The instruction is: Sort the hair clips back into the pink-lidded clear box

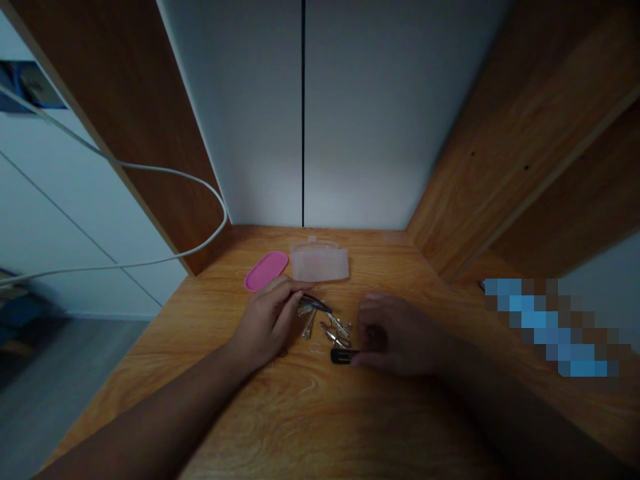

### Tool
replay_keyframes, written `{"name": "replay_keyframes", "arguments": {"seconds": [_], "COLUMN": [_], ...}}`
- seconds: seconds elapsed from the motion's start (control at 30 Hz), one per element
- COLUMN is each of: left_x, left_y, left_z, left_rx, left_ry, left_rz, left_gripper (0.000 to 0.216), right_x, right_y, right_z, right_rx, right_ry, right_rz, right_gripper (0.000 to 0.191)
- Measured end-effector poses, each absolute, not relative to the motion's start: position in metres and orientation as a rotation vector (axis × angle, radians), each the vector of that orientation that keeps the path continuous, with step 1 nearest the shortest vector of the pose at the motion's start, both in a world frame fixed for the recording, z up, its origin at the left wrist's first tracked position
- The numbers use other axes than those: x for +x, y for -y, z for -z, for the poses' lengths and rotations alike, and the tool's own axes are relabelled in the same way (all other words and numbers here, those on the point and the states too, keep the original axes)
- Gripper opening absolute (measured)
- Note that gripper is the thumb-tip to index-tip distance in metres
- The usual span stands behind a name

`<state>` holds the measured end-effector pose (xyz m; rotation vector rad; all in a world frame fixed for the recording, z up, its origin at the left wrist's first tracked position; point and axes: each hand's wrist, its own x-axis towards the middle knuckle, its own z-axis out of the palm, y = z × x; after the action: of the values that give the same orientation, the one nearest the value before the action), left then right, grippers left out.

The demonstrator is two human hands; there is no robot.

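Observation:
A small heap of metal hair clips [331, 325] lies on the wooden table [300, 413] between my hands. My left hand [267, 321] is closed, pinching a dark clip [315, 303] at the heap's left edge. My right hand [395, 333] is curled with its fingertips on a black clip [343, 357] lying flat on the table. Behind the heap stands a clear plastic box [319, 263], open, with its pink oval lid [266, 270] lying to its left.
The table sits in a recess with wooden side panels [500, 153] and a white back wall [350, 113]. A white cable [150, 170] hangs over the left side. A blurred patch [550, 327] lies at the right edge.

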<state>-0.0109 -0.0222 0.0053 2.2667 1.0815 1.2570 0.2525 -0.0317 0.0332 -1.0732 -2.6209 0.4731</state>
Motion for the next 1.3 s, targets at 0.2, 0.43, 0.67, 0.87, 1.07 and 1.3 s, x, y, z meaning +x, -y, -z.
{"name": "replay_keyframes", "arguments": {"seconds": [0.2,0.43,0.67,0.87,1.07,1.3], "left_x": [-0.013,-0.012,-0.01,-0.01,-0.01,-0.008], "left_y": [0.024,0.024,0.023,0.021,0.023,0.024], "left_z": [-0.004,-0.003,-0.002,-0.003,-0.002,-0.007], "left_rx": [2.224,2.194,2.134,2.199,2.259,2.369], "left_ry": [-1.152,-1.146,-1.105,-0.984,-0.967,-0.88], "left_rz": [-1.236,-1.16,-1.157,-1.206,-1.247,-1.232], "left_gripper": [0.029,0.025,0.019,0.017,0.024,0.021], "right_x": [0.25,0.248,0.246,0.244,0.239,0.232], "right_y": [0.032,0.034,0.033,0.037,0.034,0.029], "right_z": [-0.03,-0.035,-0.033,-0.029,-0.02,-0.015], "right_rx": [-1.008,-1.211,-1.204,-1.115,-1.025,-0.927], "right_ry": [2.654,2.567,2.498,2.38,2.136,1.755], "right_rz": [-0.672,-0.637,-0.748,-0.902,-0.728,-0.969], "right_gripper": [0.022,0.035,0.037,0.011,0.014,0.017]}}
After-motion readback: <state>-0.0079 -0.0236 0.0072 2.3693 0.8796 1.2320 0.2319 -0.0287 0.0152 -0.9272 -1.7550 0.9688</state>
